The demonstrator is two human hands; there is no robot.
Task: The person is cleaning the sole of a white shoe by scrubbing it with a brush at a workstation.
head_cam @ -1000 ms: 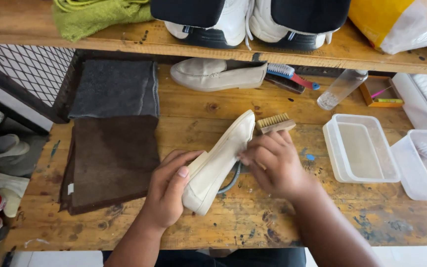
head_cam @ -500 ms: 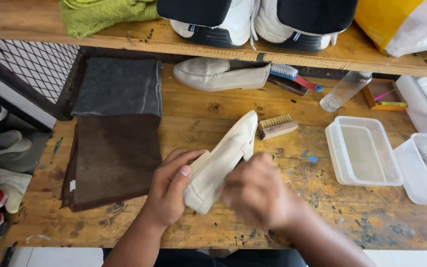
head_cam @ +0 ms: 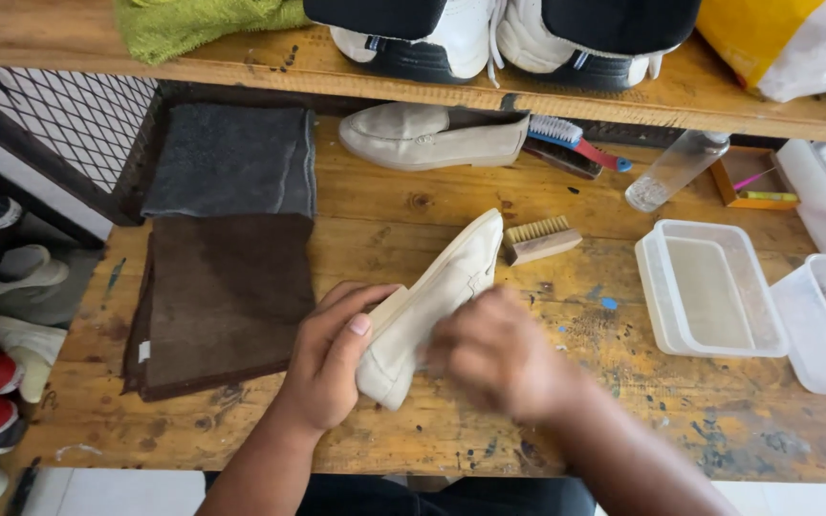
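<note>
My left hand (head_cam: 327,358) grips the heel end of a cream slip-on shoe (head_cam: 446,282), holding it tilted above the wooden workbench (head_cam: 403,215) with its toe pointing away. My right hand (head_cam: 499,358) is blurred with motion and pressed against the shoe's side near the heel, fingers curled. Whatever it holds is hidden now; an earlier frame showed a grey curved handle under it.
A wooden bristle brush (head_cam: 539,239) lies by the shoe's toe. The matching shoe (head_cam: 432,137) and a blue-and-red brush (head_cam: 576,139) sit at the back. Brown cloth (head_cam: 222,296) and grey cloth (head_cam: 231,158) lie left; clear tubs (head_cam: 709,287) and a bottle (head_cam: 671,172) right.
My right hand has slid from the shoe's toe end down toward the heel, now blurred. The left hand and the shoe have barely moved.
</note>
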